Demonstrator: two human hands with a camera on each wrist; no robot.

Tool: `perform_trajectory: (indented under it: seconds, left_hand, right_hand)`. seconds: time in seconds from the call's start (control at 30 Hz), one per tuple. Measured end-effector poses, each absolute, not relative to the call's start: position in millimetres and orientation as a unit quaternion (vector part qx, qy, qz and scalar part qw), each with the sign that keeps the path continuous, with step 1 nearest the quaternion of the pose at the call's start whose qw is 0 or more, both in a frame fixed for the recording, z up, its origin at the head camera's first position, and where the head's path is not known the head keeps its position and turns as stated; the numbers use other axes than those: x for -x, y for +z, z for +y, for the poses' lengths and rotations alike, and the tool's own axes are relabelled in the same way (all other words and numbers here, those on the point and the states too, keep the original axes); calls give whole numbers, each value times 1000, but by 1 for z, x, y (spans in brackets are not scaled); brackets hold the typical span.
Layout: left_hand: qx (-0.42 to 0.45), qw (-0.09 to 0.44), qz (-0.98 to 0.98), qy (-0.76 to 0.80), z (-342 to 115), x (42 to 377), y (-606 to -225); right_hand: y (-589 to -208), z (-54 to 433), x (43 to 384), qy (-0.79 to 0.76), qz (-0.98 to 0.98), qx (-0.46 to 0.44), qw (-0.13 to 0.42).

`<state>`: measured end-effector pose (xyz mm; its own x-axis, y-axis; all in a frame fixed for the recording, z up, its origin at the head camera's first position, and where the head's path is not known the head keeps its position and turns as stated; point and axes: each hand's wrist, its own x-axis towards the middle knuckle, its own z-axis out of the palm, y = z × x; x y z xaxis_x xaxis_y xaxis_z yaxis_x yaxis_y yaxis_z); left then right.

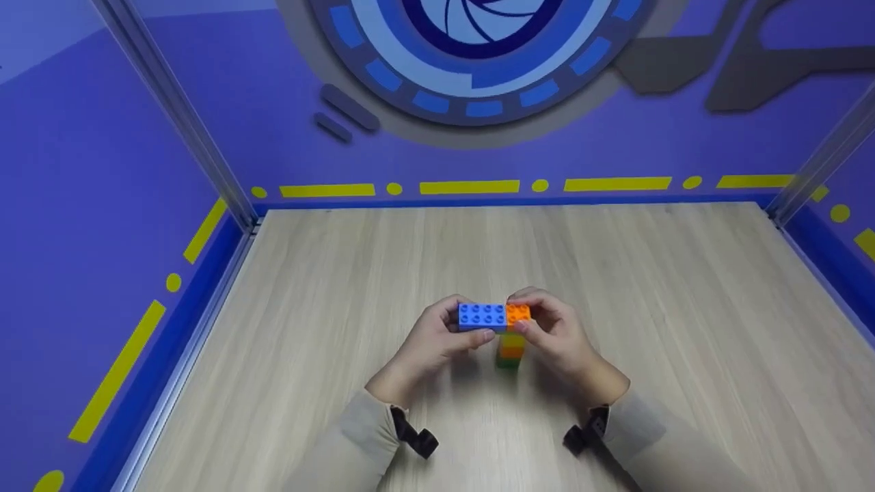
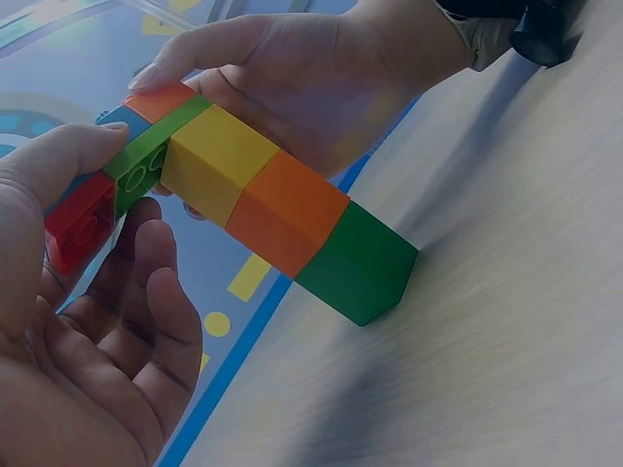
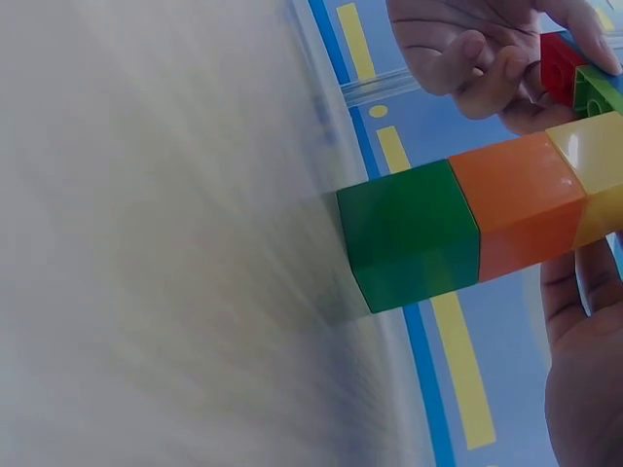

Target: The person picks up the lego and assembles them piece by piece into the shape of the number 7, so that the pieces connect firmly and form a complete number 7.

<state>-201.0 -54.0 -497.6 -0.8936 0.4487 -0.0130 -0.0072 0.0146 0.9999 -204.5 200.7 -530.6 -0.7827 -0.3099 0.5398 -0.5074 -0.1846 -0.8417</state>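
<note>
A building-block stack stands on the wooden table. Its column has a dark green block (image 2: 362, 263) at the bottom, then an orange block (image 2: 289, 212) and a yellow block (image 2: 219, 156). Above these, a light green block (image 2: 161, 146) juts out sideways, with a red block (image 2: 80, 222) beside it. A studded blue block (image 1: 482, 314) and a small orange block (image 1: 517, 311) form the top layer. My left hand (image 1: 437, 335) pinches the blue block's end, thumb along its near side. With thumb and fingers, my right hand (image 1: 562, 335) grips the small orange block.
The wooden table (image 1: 328, 301) reaches back to a blue-purple printed wall (image 1: 239, 123). Another panel (image 1: 82, 239) closes off the left side, with a metal post (image 1: 174, 102) at the corner. Black cameras (image 1: 425, 443) are strapped at both wrists.
</note>
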Motion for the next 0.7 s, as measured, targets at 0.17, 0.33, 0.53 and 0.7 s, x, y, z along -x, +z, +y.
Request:
perform_trajectory:
  seconds: [0.17,0.33,0.53,0.7]
  left_hand:
    - [-160,164,694,682,-54,200,-496]
    - [-165,165,693,682,-55,201,-494]
    - [-183,162,692,680,-61,206,-492]
    - [-204,139,695,675,-67,208,-490]
  right_hand:
    - [-532,200,206,702,-628,-328,74]
    - [-530,200,203,704,-634,-313,67]
    - [-527,201,202,701,-645,-298,63]
    - [-525,203,201,701,-651,-289,45]
